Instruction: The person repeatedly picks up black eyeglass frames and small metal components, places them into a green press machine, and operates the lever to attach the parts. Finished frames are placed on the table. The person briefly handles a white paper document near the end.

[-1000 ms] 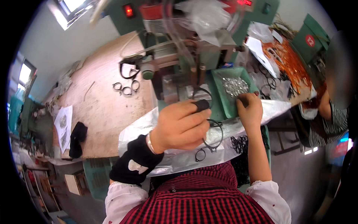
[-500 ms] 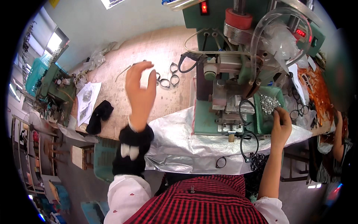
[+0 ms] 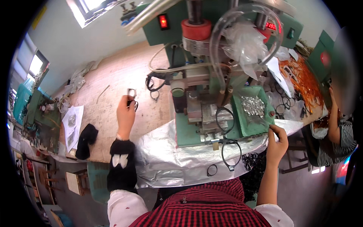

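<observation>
My left hand (image 3: 126,116) reaches over the wooden table with its fingers closed on a black ring (image 3: 135,105). Another dark ring (image 3: 131,92) shows just past the fingertips, and two more rings (image 3: 154,95) lie a little to the right. By the front right corner of a green tray (image 3: 247,130) is my right hand (image 3: 278,145), thumb and fingers pinched together; whatever is between them is too small to make out. Small shiny metal pieces (image 3: 252,106) fill part of the tray. Two larger black hoops (image 3: 231,154) hang at the front of the green press (image 3: 189,132).
Silver sheeting (image 3: 162,155) covers the table's front edge, with a small black ring (image 3: 212,170) on it. A black cloth (image 3: 87,140) and papers (image 3: 72,123) lie at left. At right are orange strips (image 3: 302,83) and another person's arm (image 3: 333,117).
The whole view has shifted, so the press now sits further left and lower. My left hand has come down onto the rings. My right hand has drawn back from the metal pieces to the tray's corner.
</observation>
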### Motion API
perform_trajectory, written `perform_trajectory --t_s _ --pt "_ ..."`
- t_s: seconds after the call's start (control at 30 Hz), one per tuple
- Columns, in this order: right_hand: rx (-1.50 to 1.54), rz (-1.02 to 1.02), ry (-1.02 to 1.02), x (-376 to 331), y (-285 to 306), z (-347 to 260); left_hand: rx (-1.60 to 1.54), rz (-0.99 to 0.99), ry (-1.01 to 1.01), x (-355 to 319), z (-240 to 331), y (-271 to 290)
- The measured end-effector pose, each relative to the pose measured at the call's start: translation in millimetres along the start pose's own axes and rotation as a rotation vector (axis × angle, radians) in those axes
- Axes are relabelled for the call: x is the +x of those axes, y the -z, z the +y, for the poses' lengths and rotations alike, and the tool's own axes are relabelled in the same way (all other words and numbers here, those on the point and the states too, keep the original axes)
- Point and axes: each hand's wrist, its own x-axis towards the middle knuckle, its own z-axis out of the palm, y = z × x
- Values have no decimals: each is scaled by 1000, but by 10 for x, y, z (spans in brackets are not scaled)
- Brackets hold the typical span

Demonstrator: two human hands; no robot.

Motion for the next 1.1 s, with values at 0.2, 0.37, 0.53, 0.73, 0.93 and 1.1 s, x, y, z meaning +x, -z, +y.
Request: perform_trajectory --t_s 0.2,0.37,0.53,0.73,0.93,1.1 --pt "475 -361 8 320 -440 -974 -601 -1 77 -140 861 35" --pt "691 -379 -136 378 -904 -1151 -838 -22 200 -538 1185 -317" --pt "739 -352 -189 241 -922 -1220 -895 96 356 -808 1123 -376" --pt "1143 -477 -440 278 -902 -1357 -801 173 -439 -397 2364 68" --pt "1199 -371 -520 188 -862 -1573 -825 148 -396 -245 2448 -29" --pt "1191 -417 -472 212 -897 -1480 -802 97 -458 -233 2403 -15"
